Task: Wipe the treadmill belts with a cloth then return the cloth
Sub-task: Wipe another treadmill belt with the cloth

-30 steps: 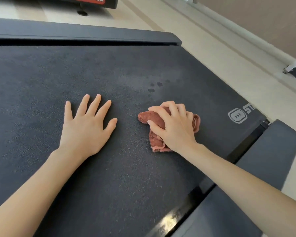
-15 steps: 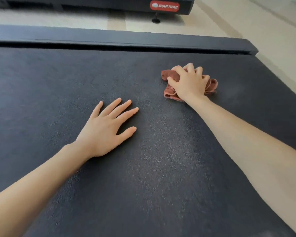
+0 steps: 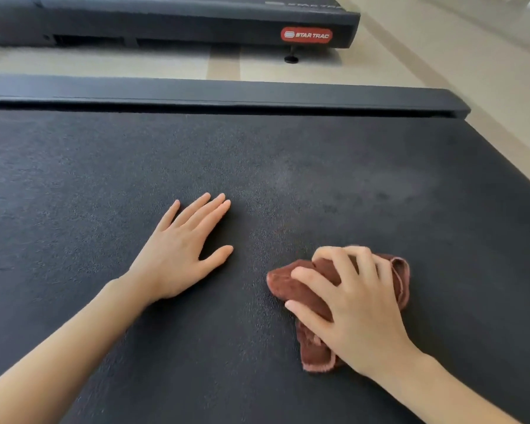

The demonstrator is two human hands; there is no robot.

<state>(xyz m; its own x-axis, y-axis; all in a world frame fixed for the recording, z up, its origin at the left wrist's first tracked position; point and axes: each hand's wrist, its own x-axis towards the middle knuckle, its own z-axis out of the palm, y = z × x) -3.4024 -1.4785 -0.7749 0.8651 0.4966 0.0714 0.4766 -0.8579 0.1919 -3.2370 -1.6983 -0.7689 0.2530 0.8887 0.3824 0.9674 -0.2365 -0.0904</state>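
Now: right hand (image 3: 357,304) grips bunched brown cloth (image 3: 288,284) on near treadmill belt (image 3: 104,166) | left hand (image 3: 184,249) flat, fingers spread | risk: belt may slip under leaning weight; cloth may bunch, skipping patches.

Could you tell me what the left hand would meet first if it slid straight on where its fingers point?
Only bare black textured treadmill belt lies ahead of the left hand; the first obstacle is probably the dark raised side rail at its far edge.
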